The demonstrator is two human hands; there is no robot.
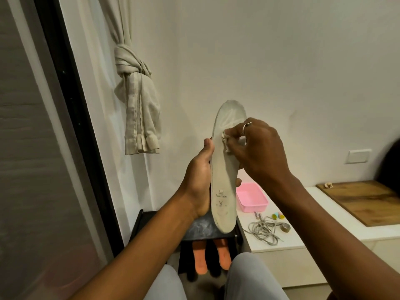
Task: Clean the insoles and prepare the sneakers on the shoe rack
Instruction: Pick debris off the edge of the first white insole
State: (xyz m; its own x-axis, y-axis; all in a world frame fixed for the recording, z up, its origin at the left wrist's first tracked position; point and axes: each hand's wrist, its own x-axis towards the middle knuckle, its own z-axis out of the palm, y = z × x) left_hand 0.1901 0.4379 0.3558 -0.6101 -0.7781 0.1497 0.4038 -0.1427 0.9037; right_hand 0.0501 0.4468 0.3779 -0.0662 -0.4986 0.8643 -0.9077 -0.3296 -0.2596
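My left hand (199, 180) grips the off-white insole (223, 191) upright by its edge; fingers of my right hand (259, 152) pinch a white cloth (225, 141) against its scuffed, faintly printed face.

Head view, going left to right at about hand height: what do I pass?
Dark door frame → knotted curtain → left hand → insole → right hand, pinching a white cloth → wall plate.
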